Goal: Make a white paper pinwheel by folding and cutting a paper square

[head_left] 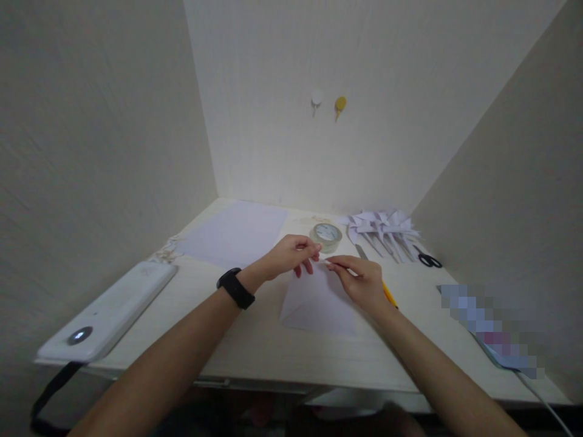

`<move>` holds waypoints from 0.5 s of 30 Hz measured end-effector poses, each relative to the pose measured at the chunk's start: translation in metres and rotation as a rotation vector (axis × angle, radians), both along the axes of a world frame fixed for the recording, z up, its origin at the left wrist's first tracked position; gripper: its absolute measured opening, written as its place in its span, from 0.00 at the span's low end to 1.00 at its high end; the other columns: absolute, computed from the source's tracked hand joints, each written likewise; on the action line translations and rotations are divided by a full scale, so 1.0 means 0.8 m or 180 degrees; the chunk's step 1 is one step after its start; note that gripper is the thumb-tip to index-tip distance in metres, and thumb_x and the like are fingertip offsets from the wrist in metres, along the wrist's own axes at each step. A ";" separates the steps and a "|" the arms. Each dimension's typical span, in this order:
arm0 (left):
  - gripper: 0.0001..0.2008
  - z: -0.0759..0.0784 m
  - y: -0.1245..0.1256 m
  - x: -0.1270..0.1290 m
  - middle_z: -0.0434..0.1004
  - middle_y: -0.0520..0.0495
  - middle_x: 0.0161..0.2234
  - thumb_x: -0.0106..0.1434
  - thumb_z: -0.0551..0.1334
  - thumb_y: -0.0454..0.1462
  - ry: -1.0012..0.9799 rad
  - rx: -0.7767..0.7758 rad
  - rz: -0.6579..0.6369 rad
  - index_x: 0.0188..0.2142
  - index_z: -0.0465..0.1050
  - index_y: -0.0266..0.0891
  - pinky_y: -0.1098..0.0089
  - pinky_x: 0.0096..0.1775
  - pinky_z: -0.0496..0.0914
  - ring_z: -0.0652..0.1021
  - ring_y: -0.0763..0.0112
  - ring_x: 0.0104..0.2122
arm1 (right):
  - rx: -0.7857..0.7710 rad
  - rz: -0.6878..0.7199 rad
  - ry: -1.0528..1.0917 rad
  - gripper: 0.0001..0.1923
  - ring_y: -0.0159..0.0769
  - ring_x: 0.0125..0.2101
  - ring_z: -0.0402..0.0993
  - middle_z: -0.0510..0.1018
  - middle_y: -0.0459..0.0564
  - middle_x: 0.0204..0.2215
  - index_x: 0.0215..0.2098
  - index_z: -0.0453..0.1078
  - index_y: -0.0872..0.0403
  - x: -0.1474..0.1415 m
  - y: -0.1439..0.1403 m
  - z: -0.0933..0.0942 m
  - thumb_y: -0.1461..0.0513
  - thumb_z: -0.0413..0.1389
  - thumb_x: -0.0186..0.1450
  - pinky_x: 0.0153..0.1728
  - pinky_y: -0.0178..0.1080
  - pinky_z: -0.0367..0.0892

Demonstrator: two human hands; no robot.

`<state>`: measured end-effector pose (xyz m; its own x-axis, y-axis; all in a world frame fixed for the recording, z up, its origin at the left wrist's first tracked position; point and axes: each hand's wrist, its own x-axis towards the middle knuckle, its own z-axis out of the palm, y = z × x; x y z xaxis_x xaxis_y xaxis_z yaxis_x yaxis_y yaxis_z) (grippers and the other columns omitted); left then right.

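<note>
A white sheet of paper (319,303) with a crease near its left corner lies on the table in front of me. Over its far end, my left hand (296,254) has thumb and index finger closed together, the other fingers curled below; what they pinch, if anything, is too small to make out. Just to the right, my right hand (357,279) pinches the paper's far tip between thumb and fingertips. Behind the hands lies a roll of clear tape (327,235). A yellow-handled cutter (390,295) is partly hidden behind my right hand, its grey end showing beyond.
Folded paper pinwheels (382,227) are heaped at the back right, beside black-handled scissors (429,260). A larger white sheet (237,230) covers the back left. A white device (109,309) rests at left; a blurred flat object (489,331) lies at right. Walls enclose the table (255,358).
</note>
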<state>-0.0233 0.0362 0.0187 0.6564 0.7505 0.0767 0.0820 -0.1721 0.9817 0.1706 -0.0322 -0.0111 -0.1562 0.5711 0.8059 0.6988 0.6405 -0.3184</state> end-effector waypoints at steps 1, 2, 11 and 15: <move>0.20 0.001 -0.003 0.000 0.72 0.51 0.22 0.66 0.58 0.51 0.0191 0.0154 -0.0010 0.30 0.71 0.35 0.76 0.19 0.60 0.70 0.78 0.18 | 0.0137 -0.0061 -0.0067 0.08 0.37 0.30 0.83 0.85 0.48 0.31 0.36 0.80 0.49 0.000 0.000 -0.001 0.62 0.57 0.66 0.34 0.38 0.77; 0.22 0.002 -0.006 -0.001 0.70 0.52 0.19 0.68 0.55 0.51 0.0385 0.0347 -0.0013 0.29 0.72 0.35 0.76 0.18 0.58 0.68 0.79 0.16 | 0.0283 -0.0110 -0.0134 0.08 0.37 0.30 0.83 0.85 0.49 0.31 0.36 0.79 0.50 0.001 -0.001 -0.002 0.62 0.57 0.67 0.34 0.37 0.77; 0.19 -0.004 -0.026 0.012 0.72 0.52 0.23 0.70 0.52 0.42 0.0504 0.2046 0.0592 0.27 0.73 0.37 0.73 0.31 0.63 0.72 0.74 0.26 | 0.0877 -0.0318 -0.0314 0.08 0.35 0.32 0.83 0.85 0.50 0.34 0.41 0.77 0.52 0.001 -0.003 -0.008 0.66 0.56 0.67 0.34 0.34 0.75; 0.17 -0.009 -0.026 0.015 0.70 0.53 0.22 0.68 0.53 0.41 0.0341 0.1637 0.0491 0.27 0.72 0.37 0.73 0.29 0.62 0.69 0.75 0.23 | 0.0872 -0.0353 -0.0414 0.08 0.36 0.33 0.83 0.85 0.51 0.34 0.42 0.76 0.52 0.000 -0.004 -0.008 0.65 0.55 0.68 0.34 0.35 0.75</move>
<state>-0.0111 0.0151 0.0115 0.5661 0.7219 0.3980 0.2390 -0.6058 0.7589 0.1707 -0.0358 -0.0177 -0.2169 0.3549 0.9094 0.7927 0.6077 -0.0481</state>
